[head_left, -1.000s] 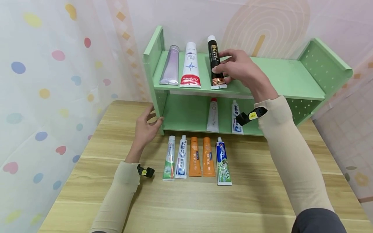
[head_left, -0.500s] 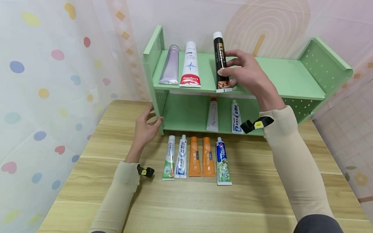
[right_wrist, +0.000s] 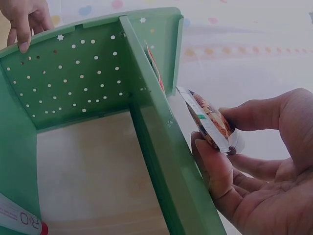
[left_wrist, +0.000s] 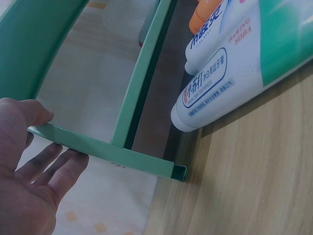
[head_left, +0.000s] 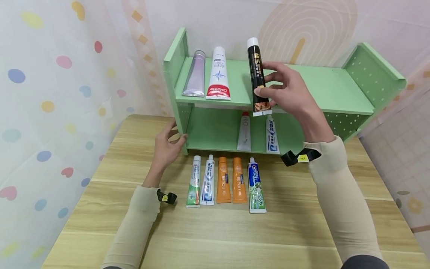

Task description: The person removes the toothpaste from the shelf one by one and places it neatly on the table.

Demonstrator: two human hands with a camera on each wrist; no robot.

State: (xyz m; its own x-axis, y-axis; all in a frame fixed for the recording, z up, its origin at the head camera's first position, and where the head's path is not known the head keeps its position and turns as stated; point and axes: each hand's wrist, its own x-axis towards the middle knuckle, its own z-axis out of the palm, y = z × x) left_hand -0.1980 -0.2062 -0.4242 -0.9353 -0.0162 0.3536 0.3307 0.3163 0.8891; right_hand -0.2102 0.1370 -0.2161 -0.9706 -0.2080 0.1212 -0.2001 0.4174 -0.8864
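Observation:
My right hand (head_left: pixel 285 87) pinches a black toothpaste tube (head_left: pixel 258 74) with a white cap, held cap up in front of the upper board of the green shelf (head_left: pixel 336 87). In the right wrist view the tube's crimped end (right_wrist: pixel 205 120) shows between thumb and fingers. My left hand (head_left: pixel 168 147) grips the front edge of the shelf's left side panel, with the thumb on the inner face and the fingers (left_wrist: pixel 68 176) outside. A lilac tube (head_left: pixel 195 74) and a white-and-red Colgate tube (head_left: pixel 218 74) lie on the upper board, left of the black tube.
On the lower board lie a white red-capped tube (head_left: pixel 244 132) and a blue-and-white tube (head_left: pixel 272 136). Several tubes line the wooden table (head_left: pixel 208 239) before the shelf, among them a green-and-white tube (head_left: pixel 193 183), an orange tube (head_left: pixel 224 181) and a blue-green Crest tube (head_left: pixel 256 186).
The right hand has drawn the black tube to the right and toward me, past the upper board's front edge. My left hand keeps its grip on the side panel.

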